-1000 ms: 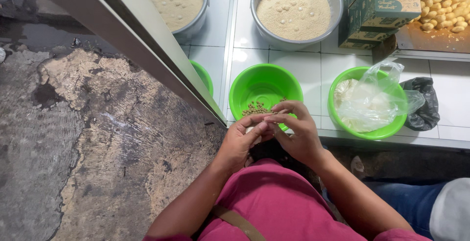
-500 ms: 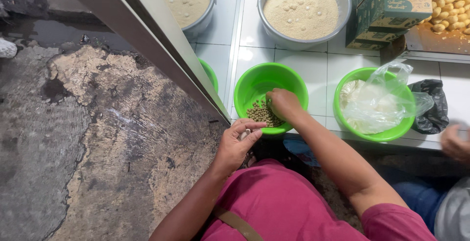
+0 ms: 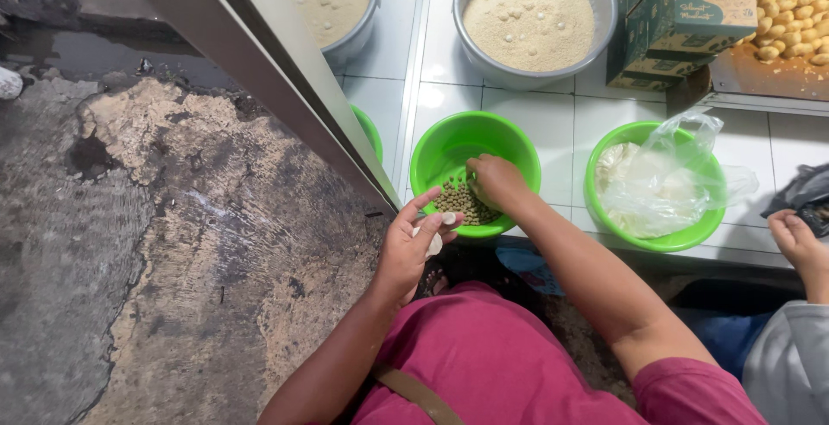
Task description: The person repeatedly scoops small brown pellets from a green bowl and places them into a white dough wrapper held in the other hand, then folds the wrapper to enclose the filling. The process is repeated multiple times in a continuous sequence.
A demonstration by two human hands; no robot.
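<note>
Pinching a small white piece (image 3: 434,239) between left hand (image 3: 413,248) thumb and fingers, just outside the near rim of the green bowl (image 3: 449,144).

Right hand (image 3: 494,181): reaching into that bowl, fingers curled down onto a heap of small greenish-brown balls (image 3: 460,200); possibly closing on one or more, grip hidden under the knuckles, so not telling.

Changed since a second ago: hands no longer meeting together in front of the bowl; right hand moving forward into the bowl half a second back and staying there, left hand drawing back with the white piece. Reading, as a judgement: one round of joint handwork ending, the right hand fetching the next ball for the piece waiting in the left.

Nearby:
- second green bowl (image 3: 682,239), to the right, holding a clear plastic bag (image 3: 665,183) of pale stuff.
- two metal basins (image 3: 528,75) farther back on the white tiles, filled with pale crumbs.
- green cartons (image 3: 691,6) at upper right, beside a tray of golden pieces (image 3: 790,10).
- another person's hand (image 3: 799,239) at the right edge, touching a dark bag (image 3: 812,196).
</note>
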